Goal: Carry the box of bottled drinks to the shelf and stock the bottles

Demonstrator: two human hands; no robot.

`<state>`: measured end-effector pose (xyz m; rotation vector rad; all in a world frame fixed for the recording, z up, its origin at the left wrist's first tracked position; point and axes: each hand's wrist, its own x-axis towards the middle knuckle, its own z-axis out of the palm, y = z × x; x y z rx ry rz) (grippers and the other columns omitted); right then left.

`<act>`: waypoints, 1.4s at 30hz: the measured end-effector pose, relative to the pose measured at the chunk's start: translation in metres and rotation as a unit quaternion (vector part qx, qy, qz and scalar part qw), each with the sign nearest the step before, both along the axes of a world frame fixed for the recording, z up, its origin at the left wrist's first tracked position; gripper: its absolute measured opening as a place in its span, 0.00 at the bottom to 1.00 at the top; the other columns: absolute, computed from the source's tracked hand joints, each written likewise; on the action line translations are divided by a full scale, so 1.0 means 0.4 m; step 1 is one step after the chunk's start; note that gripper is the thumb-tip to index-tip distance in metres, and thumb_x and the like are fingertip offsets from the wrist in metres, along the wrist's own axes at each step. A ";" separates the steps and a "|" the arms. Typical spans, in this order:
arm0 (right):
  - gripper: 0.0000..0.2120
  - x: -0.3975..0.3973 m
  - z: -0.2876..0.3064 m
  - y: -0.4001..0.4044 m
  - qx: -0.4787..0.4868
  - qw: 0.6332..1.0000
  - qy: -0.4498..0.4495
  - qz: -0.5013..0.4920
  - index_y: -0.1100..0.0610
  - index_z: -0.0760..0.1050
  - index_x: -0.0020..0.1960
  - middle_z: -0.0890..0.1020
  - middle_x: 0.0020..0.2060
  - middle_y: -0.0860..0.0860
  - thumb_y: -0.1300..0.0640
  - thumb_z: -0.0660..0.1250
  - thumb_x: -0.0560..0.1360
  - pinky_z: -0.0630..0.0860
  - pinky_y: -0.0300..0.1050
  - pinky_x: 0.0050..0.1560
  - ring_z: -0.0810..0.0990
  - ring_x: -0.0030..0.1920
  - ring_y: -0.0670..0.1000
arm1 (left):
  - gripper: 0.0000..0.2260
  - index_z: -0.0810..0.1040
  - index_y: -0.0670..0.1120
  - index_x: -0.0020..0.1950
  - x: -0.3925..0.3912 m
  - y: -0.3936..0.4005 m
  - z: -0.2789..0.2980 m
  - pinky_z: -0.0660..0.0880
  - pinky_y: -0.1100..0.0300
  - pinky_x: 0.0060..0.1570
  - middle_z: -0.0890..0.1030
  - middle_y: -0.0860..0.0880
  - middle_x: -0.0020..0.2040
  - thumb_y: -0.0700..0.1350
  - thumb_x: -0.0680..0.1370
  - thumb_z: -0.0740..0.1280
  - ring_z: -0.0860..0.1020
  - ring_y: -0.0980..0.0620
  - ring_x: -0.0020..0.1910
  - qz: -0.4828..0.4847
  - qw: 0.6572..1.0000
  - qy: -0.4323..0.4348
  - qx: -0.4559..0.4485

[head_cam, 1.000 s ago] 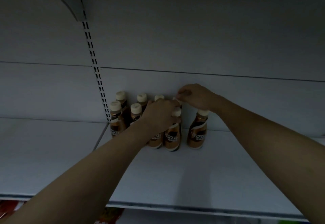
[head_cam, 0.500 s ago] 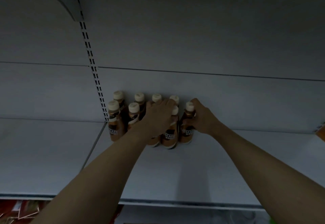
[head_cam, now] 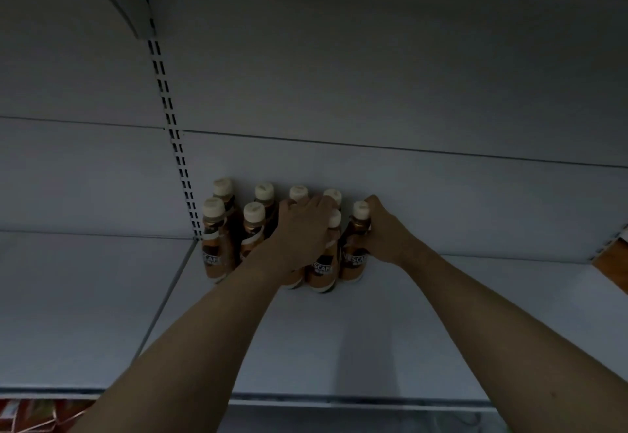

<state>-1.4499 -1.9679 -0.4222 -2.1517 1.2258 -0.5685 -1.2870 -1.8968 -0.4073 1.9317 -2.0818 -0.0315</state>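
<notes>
Several brown coffee bottles with cream caps stand in two rows at the back of the white shelf (head_cam: pixel 373 330), against its rear wall. My left hand (head_cam: pixel 302 232) lies over a front-row bottle, which it mostly hides, and its fingers touch the neighbouring front bottle (head_cam: pixel 323 269). My right hand (head_cam: pixel 384 232) is wrapped around the rightmost bottle (head_cam: pixel 355 256) from its right side, holding it upright on the shelf beside the others. The box is not in view.
A slotted upright (head_cam: pixel 176 147) and a bracket (head_cam: pixel 132 1) carry the shelf above. A seam (head_cam: pixel 166 296) divides the shelf boards. An orange-brown object (head_cam: pixel 611 266) shows at the right edge. Red packaging (head_cam: pixel 30 415) lies below at the bottom left.
My right hand came down from a back-row cap to the rightmost bottle and slid it left against the group. My left hand stayed over the front bottles.
</notes>
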 end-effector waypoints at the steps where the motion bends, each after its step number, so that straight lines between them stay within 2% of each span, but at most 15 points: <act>1: 0.23 -0.001 0.001 0.003 -0.003 1.000 -0.001 -0.001 0.62 0.62 0.57 0.73 0.40 0.47 0.61 0.73 0.70 0.71 0.45 0.40 0.75 0.43 0.54 | 0.21 0.64 0.47 0.71 -0.001 0.000 0.000 0.59 0.47 0.63 0.69 0.47 0.70 0.52 0.80 0.61 0.68 0.43 0.67 0.000 1.000 -0.001 0.002; 4: 0.21 0.000 -0.008 0.004 0.015 1.000 -0.011 -0.015 0.61 0.64 0.57 0.73 0.42 0.47 0.61 0.72 0.71 0.72 0.46 0.43 0.75 0.45 0.53 | 0.21 0.64 0.46 0.71 -0.004 0.003 0.001 0.59 0.48 0.62 0.68 0.47 0.70 0.52 0.80 0.61 0.68 0.43 0.67 0.004 1.000 -0.004 0.002; 8: 0.23 0.002 -0.005 0.027 0.049 0.998 -0.006 -0.027 0.61 0.64 0.62 0.76 0.54 0.56 0.61 0.71 0.72 0.74 0.57 0.59 0.76 0.55 0.57 | 0.23 0.63 0.47 0.73 0.011 0.020 0.012 0.59 0.47 0.64 0.69 0.46 0.70 0.54 0.80 0.60 0.65 0.42 0.69 -0.016 0.999 -0.032 0.008; 11: 0.24 0.003 -0.009 0.060 0.061 0.992 -0.102 -0.034 0.68 0.66 0.63 0.76 0.51 0.59 0.69 0.69 0.71 0.75 0.58 0.55 0.76 0.52 0.57 | 0.27 0.66 0.51 0.72 0.044 0.051 0.043 0.60 0.45 0.68 0.72 0.48 0.67 0.61 0.77 0.61 0.66 0.43 0.69 -0.019 0.997 -0.021 -0.078; 13: 0.30 0.010 -0.039 0.079 0.057 0.977 -0.188 -0.076 0.64 0.63 0.68 0.75 0.58 0.57 0.65 0.71 0.70 0.75 0.54 0.57 0.76 0.56 0.54 | 0.26 0.70 0.52 0.69 0.090 0.089 0.048 0.65 0.42 0.67 0.75 0.48 0.66 0.63 0.75 0.62 0.70 0.44 0.67 0.049 0.976 0.046 -0.206; 15: 0.31 0.018 -0.065 0.116 0.025 0.964 -0.214 -0.154 0.57 0.59 0.71 0.69 0.62 0.52 0.59 0.70 0.73 0.74 0.48 0.56 0.74 0.56 0.51 | 0.31 0.68 0.51 0.71 0.159 0.132 0.018 0.68 0.44 0.66 0.73 0.46 0.68 0.65 0.72 0.64 0.70 0.43 0.68 0.155 0.943 0.140 -0.258; 18: 0.11 0.038 -0.085 0.187 -0.063 0.947 -0.236 -0.207 0.51 0.65 0.55 0.75 0.47 0.50 0.58 0.65 0.77 0.71 0.45 0.43 0.75 0.41 0.47 | 0.48 0.56 0.47 0.77 0.221 0.191 -0.049 0.64 0.45 0.67 0.63 0.41 0.75 0.66 0.65 0.71 0.63 0.39 0.72 0.237 0.920 0.255 -0.181; 20: 0.09 0.059 -0.094 0.222 -0.066 0.955 -0.229 -0.180 0.47 0.65 0.46 0.77 0.41 0.49 0.55 0.65 0.77 0.72 0.45 0.39 0.77 0.39 0.46 | 0.54 0.51 0.46 0.79 0.237 0.198 -0.106 0.64 0.46 0.68 0.61 0.40 0.76 0.55 0.63 0.79 0.63 0.40 0.73 0.238 0.904 0.337 -0.114; 22: 0.09 0.078 -0.114 0.231 -0.044 0.969 -0.185 -0.157 0.48 0.66 0.45 0.79 0.40 0.50 0.53 0.67 0.76 0.74 0.45 0.39 0.78 0.40 0.48 | 0.57 0.50 0.49 0.79 0.250 0.189 -0.148 0.70 0.41 0.66 0.66 0.42 0.74 0.54 0.59 0.81 0.68 0.40 0.71 0.211 0.899 0.369 -0.105; 28: 0.07 0.094 -0.148 0.214 -0.038 0.979 -0.100 -0.174 0.60 0.72 0.43 0.78 0.39 0.54 0.58 0.68 0.75 0.73 0.49 0.42 0.78 0.42 0.55 | 0.58 0.47 0.47 0.79 0.251 0.172 -0.177 0.73 0.41 0.61 0.68 0.41 0.73 0.44 0.60 0.82 0.69 0.39 0.70 0.221 0.895 0.370 -0.116; 32: 0.08 0.093 -0.137 0.228 -0.016 0.979 -0.118 -0.164 0.61 0.73 0.43 0.76 0.35 0.47 0.57 0.68 0.75 0.70 0.44 0.39 0.77 0.40 0.51 | 0.56 0.49 0.52 0.77 0.252 0.184 -0.181 0.73 0.39 0.61 0.69 0.42 0.72 0.51 0.59 0.80 0.71 0.41 0.69 0.206 0.886 0.401 -0.111; 34: 0.07 0.092 -0.130 0.237 -0.007 0.978 -0.122 -0.168 0.60 0.74 0.43 0.78 0.37 0.48 0.57 0.68 0.75 0.73 0.45 0.41 0.78 0.42 0.52 | 0.55 0.51 0.48 0.77 0.246 0.192 -0.173 0.73 0.40 0.61 0.70 0.42 0.70 0.59 0.59 0.77 0.72 0.40 0.67 0.216 0.881 0.407 -0.110; 36: 0.07 0.089 -0.118 0.243 -0.003 0.978 -0.117 -0.174 0.59 0.75 0.45 0.80 0.40 0.51 0.55 0.66 0.76 0.77 0.50 0.47 0.79 0.44 0.53 | 0.54 0.53 0.43 0.77 0.238 0.198 -0.162 0.72 0.41 0.62 0.69 0.40 0.71 0.61 0.60 0.75 0.70 0.38 0.68 0.216 0.891 0.383 -0.110; 39: 0.08 0.087 -0.090 0.260 0.008 0.981 -0.100 -0.164 0.57 0.76 0.45 0.81 0.42 0.51 0.53 0.65 0.77 0.77 0.52 0.50 0.80 0.46 0.53 | 0.51 0.49 0.46 0.79 0.221 0.227 -0.138 0.67 0.40 0.66 0.62 0.40 0.75 0.64 0.67 0.72 0.65 0.38 0.72 0.226 0.920 0.303 -0.105; 42: 0.09 0.087 -0.047 0.275 0.017 0.987 -0.080 -0.140 0.59 0.76 0.45 0.79 0.39 0.50 0.53 0.63 0.78 0.74 0.47 0.46 0.79 0.45 0.53 | 0.50 0.45 0.49 0.79 0.210 0.245 -0.112 0.55 0.39 0.74 0.53 0.44 0.80 0.66 0.68 0.69 0.50 0.42 0.79 0.253 0.941 0.202 -0.100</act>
